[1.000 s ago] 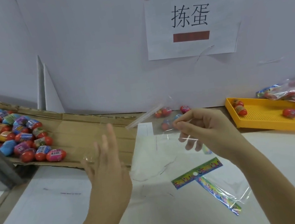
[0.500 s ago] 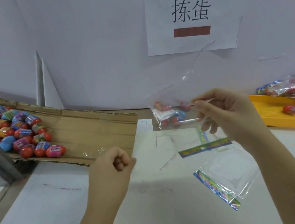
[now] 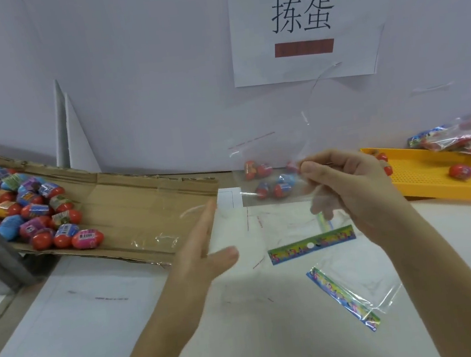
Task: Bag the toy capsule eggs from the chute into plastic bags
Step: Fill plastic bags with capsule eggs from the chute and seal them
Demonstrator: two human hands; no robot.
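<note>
Hands apart: right hand (image 3: 344, 182) pinches a clear plastic bag (image 3: 270, 156) up off the desk (image 3: 98, 328), probably to find its mouth. The left hand (image 3: 204, 250) is flat-fingered and holds nothing, poised to help. The bag hangs roughly upright, its colourful header (image 3: 310, 244) seemingly lowest. Capsule eggs (image 3: 40, 214) wait on the cardboard chute (image 3: 142, 201), left.

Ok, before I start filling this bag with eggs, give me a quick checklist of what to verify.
1. Bag held: right hand pinches the clear bag. Ok.
2. Free hand: left hand open, holding nothing. Ok.
3. Bag mouth open: film too clear to see. Cannot tell.
4. Supply: eggs piled on the cardboard chute. Ok.
5. Reserve: spare bags lie on the table. Ok.
</note>
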